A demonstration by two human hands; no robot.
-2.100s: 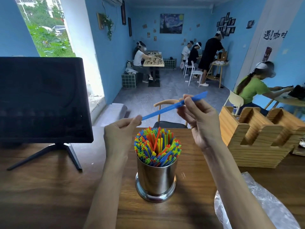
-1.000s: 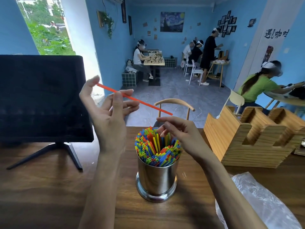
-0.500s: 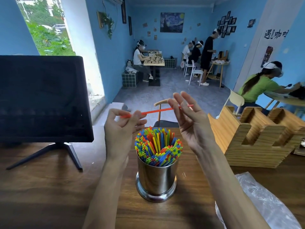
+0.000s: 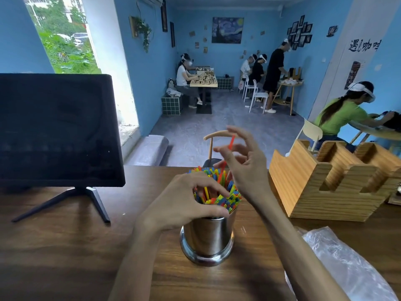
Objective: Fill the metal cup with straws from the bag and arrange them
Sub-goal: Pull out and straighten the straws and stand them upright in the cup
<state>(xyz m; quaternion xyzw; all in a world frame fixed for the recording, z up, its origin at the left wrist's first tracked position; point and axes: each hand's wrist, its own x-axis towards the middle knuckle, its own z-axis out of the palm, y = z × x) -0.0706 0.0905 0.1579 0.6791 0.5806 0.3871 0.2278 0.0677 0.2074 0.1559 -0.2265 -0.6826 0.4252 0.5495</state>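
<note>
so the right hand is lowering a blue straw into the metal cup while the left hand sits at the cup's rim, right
Not quite: the straw is orange-red, not blue, as the head view shows. The right hand pinches it nearly upright over the metal cup, and the left hand does sit at the cup's rim among the packed straws.
</note>
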